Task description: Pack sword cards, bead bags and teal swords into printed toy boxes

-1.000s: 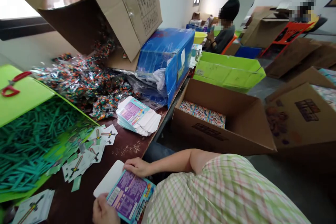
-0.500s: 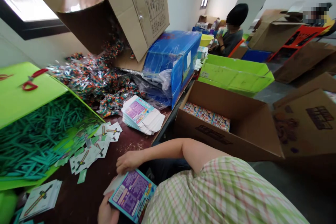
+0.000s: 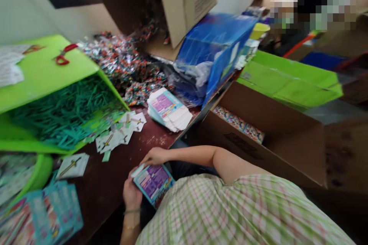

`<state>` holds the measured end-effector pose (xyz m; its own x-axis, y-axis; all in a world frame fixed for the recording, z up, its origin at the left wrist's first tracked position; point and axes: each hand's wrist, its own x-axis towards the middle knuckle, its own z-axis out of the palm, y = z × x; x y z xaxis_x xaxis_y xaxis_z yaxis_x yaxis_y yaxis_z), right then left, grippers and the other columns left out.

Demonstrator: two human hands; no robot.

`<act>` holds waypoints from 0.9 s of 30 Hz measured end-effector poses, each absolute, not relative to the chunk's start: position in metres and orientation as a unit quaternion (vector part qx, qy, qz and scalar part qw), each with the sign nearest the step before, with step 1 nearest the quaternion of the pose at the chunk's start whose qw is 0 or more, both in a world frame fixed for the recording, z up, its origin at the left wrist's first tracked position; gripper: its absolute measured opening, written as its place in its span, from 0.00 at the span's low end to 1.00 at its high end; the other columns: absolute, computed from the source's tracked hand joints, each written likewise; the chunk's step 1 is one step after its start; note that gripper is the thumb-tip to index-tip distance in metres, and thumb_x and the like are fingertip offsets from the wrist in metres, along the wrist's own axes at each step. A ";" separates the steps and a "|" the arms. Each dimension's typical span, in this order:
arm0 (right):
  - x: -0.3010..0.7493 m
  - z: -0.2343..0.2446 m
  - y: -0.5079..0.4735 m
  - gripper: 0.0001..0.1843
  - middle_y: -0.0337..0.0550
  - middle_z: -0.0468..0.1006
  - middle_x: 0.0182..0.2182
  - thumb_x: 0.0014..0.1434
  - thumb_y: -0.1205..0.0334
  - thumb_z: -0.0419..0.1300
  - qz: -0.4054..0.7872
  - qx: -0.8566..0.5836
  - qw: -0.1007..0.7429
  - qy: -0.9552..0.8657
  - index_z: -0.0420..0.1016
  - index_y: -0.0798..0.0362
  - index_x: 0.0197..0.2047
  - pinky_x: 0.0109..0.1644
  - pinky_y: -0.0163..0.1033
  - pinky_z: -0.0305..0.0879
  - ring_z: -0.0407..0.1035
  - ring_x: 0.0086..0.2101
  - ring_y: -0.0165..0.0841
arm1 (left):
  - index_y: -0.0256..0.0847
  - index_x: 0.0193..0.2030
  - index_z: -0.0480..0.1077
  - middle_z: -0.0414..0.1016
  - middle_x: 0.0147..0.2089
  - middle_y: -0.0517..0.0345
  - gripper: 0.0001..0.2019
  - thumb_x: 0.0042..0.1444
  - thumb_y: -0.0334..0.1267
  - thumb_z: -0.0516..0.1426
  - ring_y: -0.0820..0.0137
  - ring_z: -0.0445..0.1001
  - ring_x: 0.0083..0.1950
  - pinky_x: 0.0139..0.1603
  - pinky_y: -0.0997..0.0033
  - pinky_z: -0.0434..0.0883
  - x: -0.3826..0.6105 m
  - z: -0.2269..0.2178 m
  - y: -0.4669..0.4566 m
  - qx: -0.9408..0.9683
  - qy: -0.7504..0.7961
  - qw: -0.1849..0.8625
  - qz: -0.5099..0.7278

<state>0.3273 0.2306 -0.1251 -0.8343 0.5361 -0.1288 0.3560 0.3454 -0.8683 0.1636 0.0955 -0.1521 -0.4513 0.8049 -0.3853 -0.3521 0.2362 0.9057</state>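
Observation:
A teal and purple printed carton [image 3: 154, 182] rests against my checked shirt at the table's front edge. My left hand [image 3: 132, 190] is wrapped round its left end, near the pale end flap. At the top corner of that same end, my right hand [image 3: 156, 157] grips the carton with bent fingers. Beyond them a stack of flat folded cartons [image 3: 170, 109] lies on the dark red table [image 3: 115, 168]. White cards with a sword picture [image 3: 108, 141] are spread to the left, and a pile of similar cards [image 3: 73, 165] sits closer.
A green bin [image 3: 51, 80] of teal strips stands left, red scissors [image 3: 65, 54] on top. Behind are small packets [image 3: 120, 57], a tipped cardboard box [image 3: 186, 4] and a blue box [image 3: 214, 38]. Right, an open brown box [image 3: 281, 138] holds printed boxes. Another person [image 3: 313, 11] sits farther back.
The view has swung left and down, showing teal cartons at lower left. My right hand has moved onto the carton's end, and the flap lies closer to it.

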 end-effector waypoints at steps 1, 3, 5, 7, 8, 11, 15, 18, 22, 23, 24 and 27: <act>0.333 -0.126 0.226 0.11 0.40 0.88 0.49 0.69 0.61 0.66 0.512 -0.247 0.094 -0.817 0.88 0.49 0.50 0.47 0.26 0.68 0.82 0.49 0.31 | 0.47 0.38 0.82 0.85 0.39 0.57 0.14 0.46 0.49 0.65 0.60 0.83 0.42 0.51 0.57 0.80 0.169 -0.150 0.090 0.161 0.612 0.481 0.607; 0.344 -0.130 0.221 0.14 0.44 0.87 0.52 0.72 0.62 0.62 0.534 -0.186 0.092 -0.820 0.86 0.52 0.55 0.53 0.28 0.70 0.81 0.51 0.31 | 0.46 0.43 0.81 0.85 0.45 0.57 0.16 0.47 0.48 0.66 0.64 0.82 0.47 0.55 0.62 0.77 0.181 -0.145 0.079 0.161 0.616 0.433 0.639; 0.354 -0.133 0.220 0.17 0.47 0.84 0.57 0.74 0.60 0.59 0.537 -0.138 0.093 -0.827 0.83 0.52 0.60 0.61 0.34 0.69 0.78 0.57 0.33 | 0.44 0.43 0.81 0.84 0.49 0.53 0.17 0.54 0.53 0.64 0.63 0.81 0.51 0.59 0.62 0.75 0.188 -0.142 0.070 0.206 0.628 0.400 0.635; 0.362 -0.138 0.219 0.20 0.49 0.81 0.61 0.75 0.57 0.57 0.522 -0.107 0.094 -0.841 0.80 0.50 0.64 0.67 0.40 0.67 0.75 0.62 0.35 | 0.43 0.40 0.82 0.83 0.50 0.50 0.19 0.57 0.58 0.63 0.60 0.80 0.54 0.61 0.58 0.74 0.190 -0.142 0.062 0.288 0.647 0.358 0.608; 0.365 -0.141 0.217 0.21 0.50 0.80 0.62 0.74 0.55 0.58 0.510 -0.098 0.097 -0.849 0.78 0.49 0.66 0.69 0.44 0.66 0.73 0.63 0.36 | 0.43 0.39 0.82 0.83 0.50 0.48 0.20 0.57 0.58 0.64 0.59 0.80 0.54 0.62 0.56 0.74 0.189 -0.143 0.059 0.335 0.657 0.332 0.588; 0.373 -0.152 0.208 0.23 0.55 0.79 0.63 0.73 0.52 0.60 0.489 -0.089 0.117 -0.860 0.77 0.48 0.67 0.70 0.51 0.67 0.73 0.63 0.40 | 0.44 0.38 0.83 0.83 0.48 0.48 0.17 0.58 0.56 0.65 0.59 0.80 0.51 0.59 0.53 0.76 0.182 -0.144 0.053 0.449 0.672 0.268 0.524; 0.374 -0.177 0.188 0.25 0.57 0.76 0.64 0.71 0.48 0.61 0.509 -0.186 0.213 -0.813 0.78 0.51 0.65 0.70 0.54 0.66 0.70 0.65 0.42 | 0.44 0.40 0.82 0.83 0.48 0.46 0.17 0.65 0.55 0.60 0.59 0.81 0.50 0.58 0.51 0.77 0.172 -0.147 0.049 0.497 0.670 0.246 0.494; 0.369 -0.195 0.171 0.21 0.56 0.81 0.57 0.70 0.47 0.60 0.511 -0.300 0.299 -0.748 0.83 0.52 0.54 0.67 0.54 0.69 0.74 0.60 0.42 | 0.43 0.45 0.80 0.82 0.51 0.45 0.19 0.65 0.57 0.59 0.58 0.80 0.54 0.61 0.49 0.75 0.171 -0.154 0.043 0.488 0.685 0.239 0.485; 0.362 -0.203 0.154 0.18 0.53 0.85 0.46 0.71 0.47 0.58 0.507 -0.312 0.322 -0.736 0.84 0.50 0.43 0.63 0.56 0.72 0.78 0.52 0.42 | 0.42 0.46 0.76 0.78 0.54 0.43 0.23 0.64 0.62 0.59 0.56 0.77 0.57 0.64 0.48 0.72 0.181 -0.159 0.036 0.456 0.707 0.221 0.493; 0.360 -0.200 0.153 0.19 0.54 0.84 0.49 0.70 0.45 0.58 0.510 -0.313 0.328 -0.731 0.84 0.50 0.44 0.64 0.56 0.72 0.77 0.53 0.42 | 0.42 0.46 0.75 0.77 0.53 0.43 0.23 0.64 0.62 0.59 0.56 0.77 0.57 0.64 0.48 0.72 0.183 -0.156 0.037 0.449 0.708 0.214 0.501; 0.358 -0.196 0.154 0.21 0.55 0.82 0.54 0.69 0.43 0.59 0.520 -0.316 0.338 -0.718 0.83 0.50 0.48 0.64 0.55 0.72 0.76 0.56 0.42 | 0.42 0.45 0.74 0.77 0.53 0.44 0.23 0.65 0.63 0.58 0.56 0.77 0.57 0.65 0.48 0.72 0.182 -0.152 0.039 0.443 0.707 0.203 0.512; 0.351 -0.169 0.161 0.37 0.58 0.75 0.65 0.66 0.34 0.61 0.592 -0.297 0.344 -0.666 0.72 0.51 0.67 0.62 0.52 0.74 0.75 0.60 0.43 | 0.42 0.47 0.72 0.76 0.55 0.44 0.23 0.66 0.62 0.57 0.57 0.76 0.60 0.67 0.51 0.71 0.169 -0.131 0.056 0.402 0.700 0.135 0.574</act>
<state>0.3506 0.1613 -0.1689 -0.5868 0.8026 0.1070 -0.0116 0.1237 -0.9922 0.1690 0.0561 -0.1308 -0.6399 0.7184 0.2728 0.4077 0.0164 0.9130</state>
